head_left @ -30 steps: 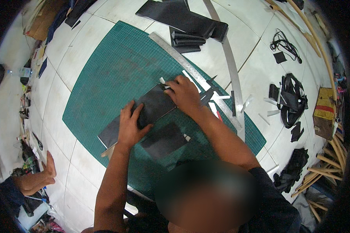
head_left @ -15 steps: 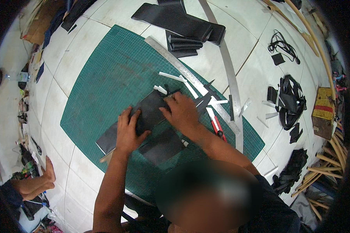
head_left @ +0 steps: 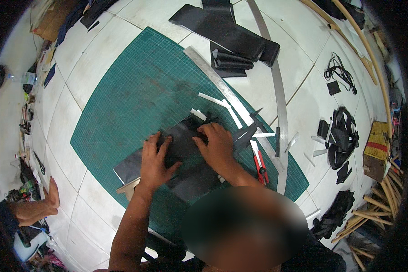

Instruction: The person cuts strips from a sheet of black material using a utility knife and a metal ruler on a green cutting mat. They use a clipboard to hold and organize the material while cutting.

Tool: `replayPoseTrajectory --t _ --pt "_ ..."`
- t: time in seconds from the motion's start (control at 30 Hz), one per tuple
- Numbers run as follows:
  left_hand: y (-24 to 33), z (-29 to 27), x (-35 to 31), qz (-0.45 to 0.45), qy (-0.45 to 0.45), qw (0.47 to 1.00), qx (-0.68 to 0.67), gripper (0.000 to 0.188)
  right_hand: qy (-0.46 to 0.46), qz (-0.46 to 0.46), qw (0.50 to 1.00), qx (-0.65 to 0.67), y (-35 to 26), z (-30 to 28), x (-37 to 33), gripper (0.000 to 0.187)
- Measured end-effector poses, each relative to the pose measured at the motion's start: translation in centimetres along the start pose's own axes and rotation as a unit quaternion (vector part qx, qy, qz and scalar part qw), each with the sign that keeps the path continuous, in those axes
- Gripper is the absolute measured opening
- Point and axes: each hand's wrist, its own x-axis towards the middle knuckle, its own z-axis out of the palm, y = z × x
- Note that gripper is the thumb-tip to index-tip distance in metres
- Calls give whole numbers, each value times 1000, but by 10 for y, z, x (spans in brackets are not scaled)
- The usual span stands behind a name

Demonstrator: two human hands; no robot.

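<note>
A black sheet of leather-like material (head_left: 186, 133) lies slanted on the green cutting mat (head_left: 122, 104). My left hand (head_left: 156, 163) rests flat on it with the fingers spread. Near the sheet's right edge, my right hand (head_left: 217, 145) touches it with bent fingertips, thumb held apart from the fingers. Between my forearms lies another black piece (head_left: 192, 183), partly under the first sheet. A beige, wood-like piece (head_left: 128, 187) shows beside my left wrist; its kind is unclear. To the right of my right hand sits a red-handled cutter (head_left: 260, 167).
A steel ruler (head_left: 217, 79) crosses the mat, and a longer metal strip (head_left: 282, 113) runs beside it. White offcuts (head_left: 233, 113) lie around. Folded black material (head_left: 231, 34) is at the back. Black straps (head_left: 342, 138) and a yellow box (head_left: 377, 149) stand right. Another person's foot (head_left: 53, 195) is left.
The view has shifted, so most things appear farther right and lower. My right hand has slid slightly nearer along the sheet's right edge. My left hand stays on the sheet.
</note>
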Motion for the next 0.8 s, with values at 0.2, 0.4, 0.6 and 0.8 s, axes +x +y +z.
replayPoseTrajectory --t 0.2,0.4,0.6,0.8 --pt "-1 1 0 -1 -5 1000 -17 88 -3 41 999 31 4 1 7 28" --pt "4 -3 -1 -27 -29 999 11 90 -2 36 999 24 5 0 7 24" --pt "3 -4 0 -27 -29 999 9 88 18 17 998 -66 0 0 -4 26" --pt "0 2 -1 -9 -9 1000 26 87 20 7 993 -119 -10 -4 -5 29"
